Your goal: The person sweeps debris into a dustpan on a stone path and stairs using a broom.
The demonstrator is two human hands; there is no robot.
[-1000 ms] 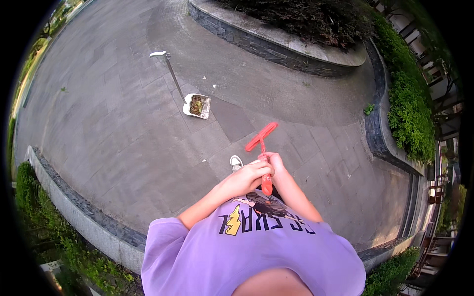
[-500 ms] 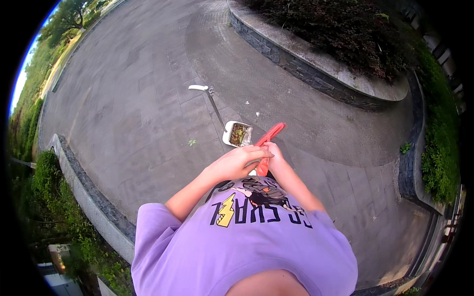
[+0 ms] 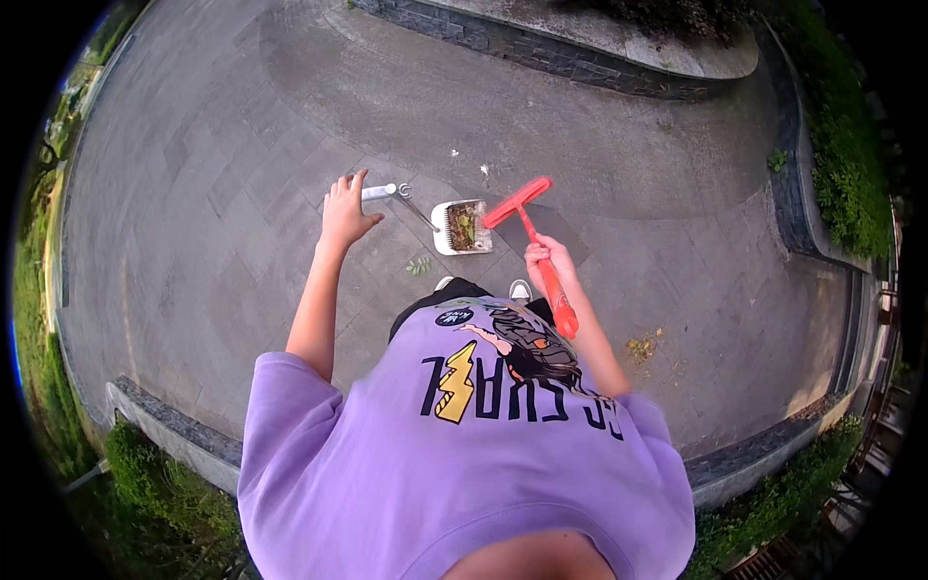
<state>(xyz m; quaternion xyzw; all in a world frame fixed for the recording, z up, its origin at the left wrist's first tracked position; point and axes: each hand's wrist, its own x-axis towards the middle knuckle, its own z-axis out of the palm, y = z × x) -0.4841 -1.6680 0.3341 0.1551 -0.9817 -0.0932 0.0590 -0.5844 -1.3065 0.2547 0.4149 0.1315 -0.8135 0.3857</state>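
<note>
My right hand is closed around the handle of a red T-shaped squeegee. Its wide head points up and away, beside the right edge of a white dustpan. Dry brown and green leaves lie in the pan, which rests on the paving and has a toothed edge. A long grey pole rises from the pan to a white grip. My left hand is at the end of that grip with fingers stretched and thumb apart; whether it touches the grip is unclear.
A green leaf sprig lies on the grey paving below the dustpan. White scraps are beyond it, and yellowish leaves lie to the right. Low stone walls border planted beds. My shoes show beneath my shirt.
My left hand has left the squeegee and moved out left to the dustpan's grip. My right hand now holds the squeegee alone, farther right, with its T-shaped head turned into view.
</note>
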